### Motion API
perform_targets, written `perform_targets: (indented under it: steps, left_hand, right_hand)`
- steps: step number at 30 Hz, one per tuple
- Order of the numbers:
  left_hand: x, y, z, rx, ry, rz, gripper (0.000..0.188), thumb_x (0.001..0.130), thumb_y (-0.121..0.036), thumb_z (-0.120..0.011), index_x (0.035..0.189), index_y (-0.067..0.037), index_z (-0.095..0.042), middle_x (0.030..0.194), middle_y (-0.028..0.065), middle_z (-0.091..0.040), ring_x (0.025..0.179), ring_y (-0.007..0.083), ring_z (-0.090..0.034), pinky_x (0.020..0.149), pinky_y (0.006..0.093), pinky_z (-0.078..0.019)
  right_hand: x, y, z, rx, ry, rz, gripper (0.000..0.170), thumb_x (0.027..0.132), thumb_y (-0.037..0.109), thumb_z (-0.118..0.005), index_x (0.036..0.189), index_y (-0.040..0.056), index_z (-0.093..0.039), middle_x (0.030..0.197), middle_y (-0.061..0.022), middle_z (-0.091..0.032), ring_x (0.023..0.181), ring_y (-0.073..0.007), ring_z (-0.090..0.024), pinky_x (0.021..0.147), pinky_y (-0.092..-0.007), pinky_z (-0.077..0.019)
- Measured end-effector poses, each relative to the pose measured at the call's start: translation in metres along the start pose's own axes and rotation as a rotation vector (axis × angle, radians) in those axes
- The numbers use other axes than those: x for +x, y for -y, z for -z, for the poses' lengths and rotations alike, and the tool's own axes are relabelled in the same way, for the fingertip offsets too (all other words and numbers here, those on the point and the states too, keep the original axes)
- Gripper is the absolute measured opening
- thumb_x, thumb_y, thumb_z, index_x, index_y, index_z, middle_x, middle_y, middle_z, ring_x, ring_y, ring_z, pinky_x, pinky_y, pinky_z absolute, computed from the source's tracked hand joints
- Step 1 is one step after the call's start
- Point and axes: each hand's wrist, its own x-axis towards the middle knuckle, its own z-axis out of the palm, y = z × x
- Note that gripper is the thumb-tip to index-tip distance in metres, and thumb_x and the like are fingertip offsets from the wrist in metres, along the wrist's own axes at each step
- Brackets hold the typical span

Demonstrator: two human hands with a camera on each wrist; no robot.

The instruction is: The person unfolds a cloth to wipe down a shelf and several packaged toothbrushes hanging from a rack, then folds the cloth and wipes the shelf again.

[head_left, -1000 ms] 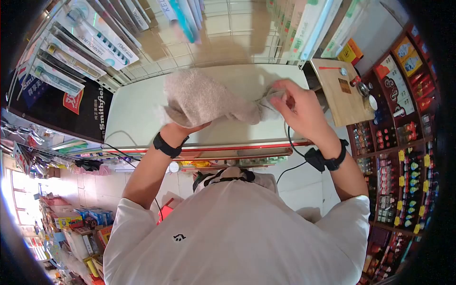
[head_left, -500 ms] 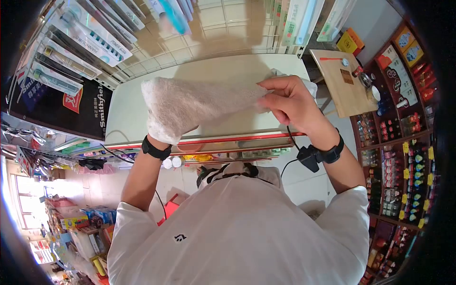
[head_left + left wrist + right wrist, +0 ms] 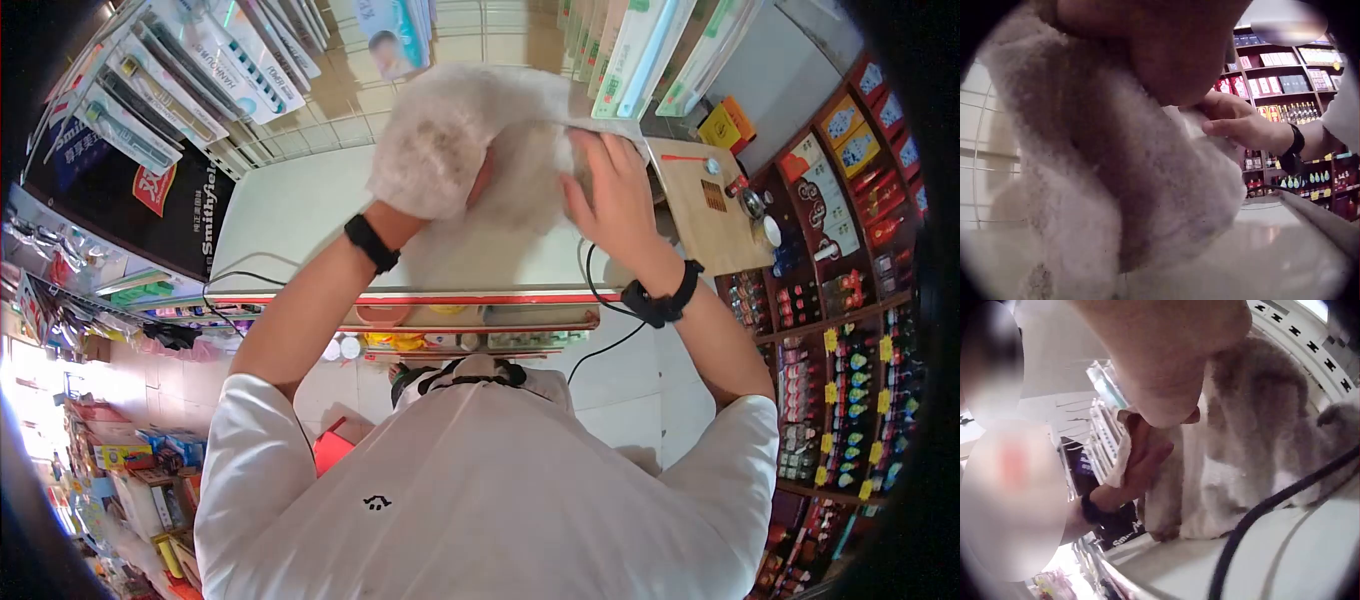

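Observation:
A greyish-beige terry towel (image 3: 435, 140) hangs over my left hand and stretches right across the back of the white shelf (image 3: 290, 220). Much of the left hand (image 3: 1142, 465) is covered by it; in the right wrist view its fingers curl round a fold of the cloth. My right hand (image 3: 620, 195) is at the towel's right part, fingers extended and thumb held apart from them. From the left wrist, the right hand (image 3: 1241, 122) shows beside the towel's far edge, its fingertips partly hidden behind cloth.
Packaged toothbrushes (image 3: 225, 60) hang on a wire rack above the shelf. A black Smithfield box (image 3: 160, 220) stands left. On the right are a wooden board (image 3: 705, 215) and bottle shelves (image 3: 840, 380). A black cable (image 3: 592, 280) runs past the right wrist.
The towel was bunched, then stretched between both hands; now it spreads farther back and rightward. The left hand moved right and away from the body. The right thumb and fingers have parted from their pinch.

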Motion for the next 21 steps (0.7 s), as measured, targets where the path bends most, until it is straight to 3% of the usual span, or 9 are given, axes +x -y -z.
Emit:
perform_targets:
  steps: [3, 4, 6, 9, 11, 12, 13, 16, 21]
  left_hand:
    - [0.025, 0.008, -0.015, -0.024, 0.101, 0.029, 0.030, 0.095, -0.034, -0.064, 0.113, -0.012, -0.072, 0.105, 0.0121, -0.072, 0.093, 0.0359, -0.067, 0.084, 0.0525, -0.0543]
    - [0.028, 0.007, -0.020, -0.017, 0.089, 0.030, 0.030, 0.095, -0.034, -0.064, 0.113, -0.012, -0.072, 0.105, 0.0121, -0.072, 0.093, 0.0359, -0.067, 0.084, 0.0525, -0.0543]
    - [0.037, 0.007, -0.031, 0.124, 0.291, 0.145, 0.029, 0.098, -0.037, -0.058, 0.106, -0.013, -0.072, 0.098, 0.0114, -0.072, 0.090, 0.0347, -0.068, 0.079, 0.0523, -0.0539]
    - [0.051, 0.013, -0.048, 0.069, 0.303, 0.222, 0.028, 0.099, -0.036, -0.056, 0.101, -0.014, -0.072, 0.096, 0.0119, -0.073, 0.088, 0.0338, -0.068, 0.076, 0.0518, -0.0531]
    - [0.065, 0.017, -0.056, 0.108, 0.192, 0.183, 0.026, 0.099, -0.035, -0.057, 0.100, -0.014, -0.073, 0.095, 0.0121, -0.073, 0.087, 0.0333, -0.068, 0.075, 0.0517, -0.0530]
    - [0.071, 0.020, -0.061, 0.145, 0.095, 0.149, 0.024, 0.098, -0.033, -0.058, 0.099, -0.014, -0.073, 0.094, 0.0123, -0.073, 0.086, 0.0328, -0.068, 0.074, 0.0517, -0.0530]
    - [0.075, 0.025, -0.073, 0.147, 0.086, 0.148, 0.024, 0.098, -0.033, -0.058, 0.099, -0.014, -0.073, 0.094, 0.0123, -0.073, 0.086, 0.0328, -0.068, 0.074, 0.0517, -0.0530]
    - [0.078, 0.035, -0.105, 0.119, 0.228, 0.097, 0.023, 0.094, -0.030, -0.060, 0.097, -0.012, -0.074, 0.096, 0.0121, -0.073, 0.090, 0.0325, -0.068, 0.080, 0.0510, -0.0532]
    - [0.087, 0.035, -0.121, 0.161, -0.073, 0.083, 0.041, 0.086, -0.031, -0.064, 0.118, -0.005, -0.069, 0.111, 0.0138, -0.071, 0.102, 0.0358, -0.065, 0.099, 0.0536, -0.0464]
  right_hand:
    - [0.016, -0.030, -0.017, -0.143, -0.022, 0.030, 0.050, 0.092, 0.019, -0.069, 0.132, -0.0060, -0.055, 0.123, -0.0273, -0.058, 0.109, -0.0457, -0.057, 0.093, -0.0516, -0.0460]
    - [0.021, -0.037, -0.020, -0.194, 0.092, -0.032, 0.055, 0.094, 0.024, -0.067, 0.135, -0.0100, -0.052, 0.123, -0.0309, -0.058, 0.109, -0.0482, -0.057, 0.094, -0.0540, -0.0460]
    - [0.034, -0.047, -0.031, -0.268, 0.065, -0.004, 0.055, 0.096, 0.026, -0.066, 0.134, -0.0099, -0.052, 0.122, -0.0318, -0.058, 0.109, -0.0486, -0.058, 0.095, -0.0552, -0.0464]
    - [0.049, -0.062, -0.051, -0.308, 0.060, -0.045, 0.048, 0.098, 0.030, -0.062, 0.127, -0.0080, -0.057, 0.116, -0.0324, -0.060, 0.109, -0.0487, -0.060, 0.096, -0.0578, -0.0473]
    - [0.054, -0.079, -0.069, -0.392, -0.127, 0.021, 0.039, 0.097, 0.028, -0.063, 0.117, -0.0049, -0.061, 0.113, -0.0306, -0.062, 0.108, -0.0482, -0.060, 0.095, -0.0576, -0.0482]
    - [0.058, -0.089, -0.083, -0.424, -0.102, -0.098, 0.042, 0.097, 0.033, -0.056, 0.129, 0.0067, -0.064, 0.133, -0.0200, -0.063, 0.119, -0.0420, -0.060, 0.106, -0.0577, -0.0448]
    - [0.060, -0.101, -0.094, -0.430, -0.108, -0.093, 0.042, 0.097, 0.033, -0.056, 0.129, 0.0067, -0.064, 0.133, -0.0200, -0.063, 0.119, -0.0420, -0.060, 0.106, -0.0577, -0.0448]
    - [0.071, -0.118, -0.108, -0.349, -0.069, -0.156, 0.045, 0.098, 0.036, -0.053, 0.134, 0.0095, -0.061, 0.133, -0.0208, -0.062, 0.121, -0.0406, -0.059, 0.107, -0.0578, -0.0445]
    - [0.093, -0.115, -0.097, -0.762, -0.309, 0.264, 0.049, 0.092, 0.027, -0.059, 0.134, 0.0014, -0.060, 0.134, -0.0236, -0.061, 0.126, -0.0422, -0.057, 0.111, -0.0547, -0.0442]
